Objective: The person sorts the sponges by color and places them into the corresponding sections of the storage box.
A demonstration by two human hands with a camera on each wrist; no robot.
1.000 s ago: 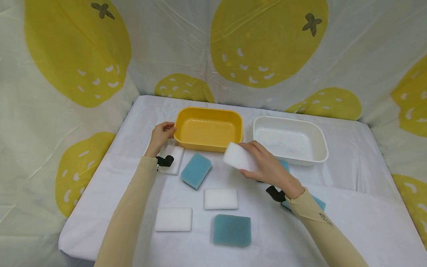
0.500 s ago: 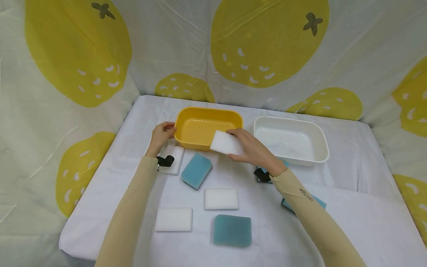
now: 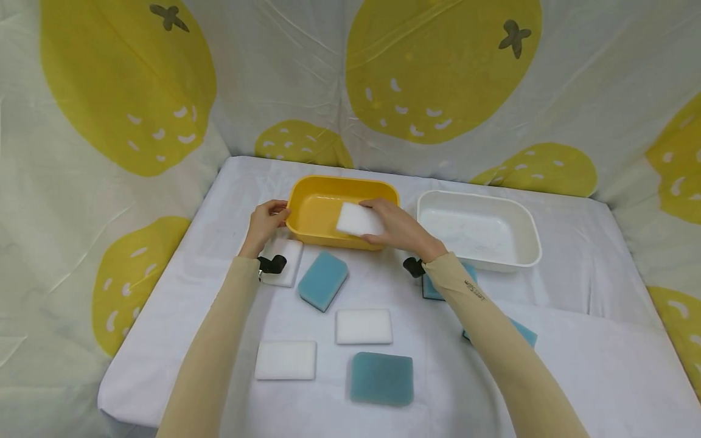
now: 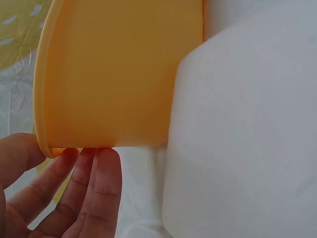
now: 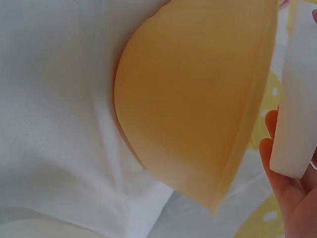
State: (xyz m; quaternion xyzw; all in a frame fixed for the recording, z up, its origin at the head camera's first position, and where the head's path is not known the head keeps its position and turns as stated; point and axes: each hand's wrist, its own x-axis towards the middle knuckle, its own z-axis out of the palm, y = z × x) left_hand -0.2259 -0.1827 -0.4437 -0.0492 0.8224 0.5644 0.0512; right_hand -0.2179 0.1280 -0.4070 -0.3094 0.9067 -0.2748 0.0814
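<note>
My left hand point(image 3: 263, 228) pinches the left rim of the yellow plastic tub point(image 3: 314, 207). In the left wrist view its thumb is at the rim, with the fingers against the outer wall. A white sponge point(image 3: 280, 261) lies just below that wrist and looms large on the right of the left wrist view. My right hand point(image 3: 397, 224) grips another white sponge point(image 3: 357, 220) between thumb and fingers, held over the tub's front right part. The right wrist view shows this sponge above the tub's rim. Inside the tub only bare yellow shows.
Right of the tub stands a white tub point(image 3: 476, 228). In front lie a blue sponge point(image 3: 323, 281), two white sponges point(image 3: 364, 326) and a teal sponge point(image 3: 381, 378). Two more blue sponges point(image 3: 523, 331) are partly hidden by the right arm. A lemon-print cloth point(image 3: 306, 73) hangs behind.
My right hand has carried the white sponge leftward and away from me, from in front of the yellow tub's right corner to over its opening. The left hand has stayed at the rim.
</note>
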